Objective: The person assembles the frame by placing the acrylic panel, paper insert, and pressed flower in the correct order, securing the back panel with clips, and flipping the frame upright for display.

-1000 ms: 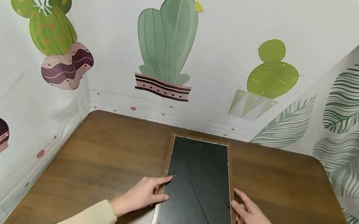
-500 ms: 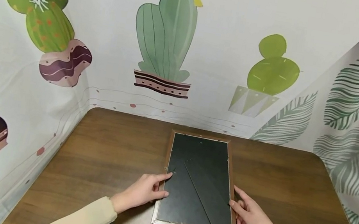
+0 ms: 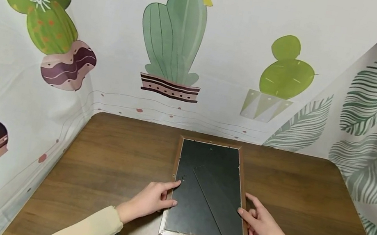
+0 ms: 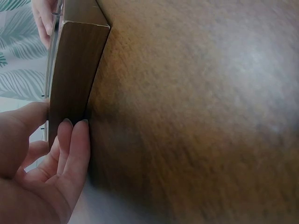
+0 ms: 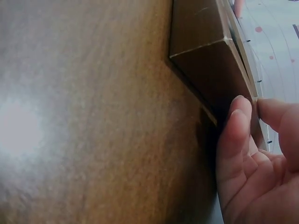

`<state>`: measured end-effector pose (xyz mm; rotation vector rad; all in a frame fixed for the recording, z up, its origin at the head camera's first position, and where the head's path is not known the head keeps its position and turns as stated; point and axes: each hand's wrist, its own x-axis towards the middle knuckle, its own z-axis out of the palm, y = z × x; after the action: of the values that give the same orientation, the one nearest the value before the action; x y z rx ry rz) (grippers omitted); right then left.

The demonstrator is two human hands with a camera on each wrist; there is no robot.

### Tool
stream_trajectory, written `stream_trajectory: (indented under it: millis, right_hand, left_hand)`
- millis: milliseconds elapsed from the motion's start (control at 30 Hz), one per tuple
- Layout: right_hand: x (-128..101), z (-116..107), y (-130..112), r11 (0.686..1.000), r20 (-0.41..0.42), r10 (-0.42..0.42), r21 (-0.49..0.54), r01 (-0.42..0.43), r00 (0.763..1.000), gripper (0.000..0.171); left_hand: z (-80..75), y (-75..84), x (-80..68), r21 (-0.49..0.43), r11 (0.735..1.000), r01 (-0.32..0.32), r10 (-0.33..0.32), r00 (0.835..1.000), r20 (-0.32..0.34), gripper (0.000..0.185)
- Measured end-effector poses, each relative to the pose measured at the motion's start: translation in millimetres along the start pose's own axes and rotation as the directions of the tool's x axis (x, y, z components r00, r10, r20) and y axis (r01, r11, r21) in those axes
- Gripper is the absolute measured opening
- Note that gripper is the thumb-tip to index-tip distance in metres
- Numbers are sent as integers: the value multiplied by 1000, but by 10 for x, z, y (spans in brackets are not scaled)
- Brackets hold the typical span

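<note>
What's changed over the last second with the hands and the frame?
Very little. The right hand has crept slightly inward along the right edge of the picture frame, thumb now over the rim. The left hand stays on the left edge, forefinger on the black backing. The frame still lies face down on the wooden table; the apparent shift is mostly head-camera movement.
</note>
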<state>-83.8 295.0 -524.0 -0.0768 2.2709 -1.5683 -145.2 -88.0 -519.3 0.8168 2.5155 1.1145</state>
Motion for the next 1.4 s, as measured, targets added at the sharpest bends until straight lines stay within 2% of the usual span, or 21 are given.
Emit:
stream_trajectory:
  millis: [167,333,467,533,667,700,767,800,833,933,1033,1067,1200,1267,1400]
  right_hand:
    - [10,59,-78,986,-80,27,-161,-40,996,72]
    - [-16,133,-143,936,-182,32,-339,-93,983,63]
    - [-35,173,-152,891,-239,-21,-444,-89,971,56]
    - [-39,172,-140,897,-236,-29,-435,-79,971,55]
    - [-92,112,-89,955,-190,-23,-294,-35,981,49]
    - [-117,95,-72,961,-181,-48,-277,-4,982,47]
    - [-172,65,-34,942,-166,-179,-312,121,970,39]
    - [-199,46,-18,918,-152,-257,-346,192,954,36]
    - [-222,31,-3,879,-137,-344,-394,267,929,35]
    - [-262,1,40,709,-68,-564,-552,440,823,39]
    - [-271,-6,56,588,-10,-654,-637,499,756,45]
    - [-272,-1,59,560,1,-669,-656,506,743,46]
    - [-275,20,64,508,24,-691,-695,508,723,48]
    - [-266,21,66,472,44,-705,-716,515,708,47]
    - [-231,8,69,367,108,-741,-762,534,663,32]
  left_hand:
    - [-8,-4,-12,7,1000,2,-2,1000,-5,63]
    - [-14,-1,-9,16,1000,-4,4,1000,1,62]
    - [-21,3,-3,14,1000,-15,15,1000,12,63]
    - [-26,5,-4,10,1000,-15,15,1000,13,63]
    - [-16,8,-7,4,1000,-14,14,1000,14,62]
    - [-16,7,-7,3,1000,-14,14,1000,14,62]
    - [-16,4,-8,0,1000,-15,15,1000,11,62]
    - [-17,3,-4,-1,1000,-17,17,1000,9,61]
    - [-19,0,-1,0,1000,-20,20,1000,7,61]
    - [-22,-9,2,1,1000,-20,20,1000,4,61]
    - [-23,-12,2,-1,1000,-16,16,1000,3,62]
    - [-23,-13,0,-1,1000,-15,15,1000,3,62]
    - [-23,-13,0,-3,1000,-14,14,1000,1,61]
    - [-21,-13,1,-3,1000,-13,13,1000,2,62]
    - [-21,-23,-2,-12,1000,-13,13,1000,9,62]
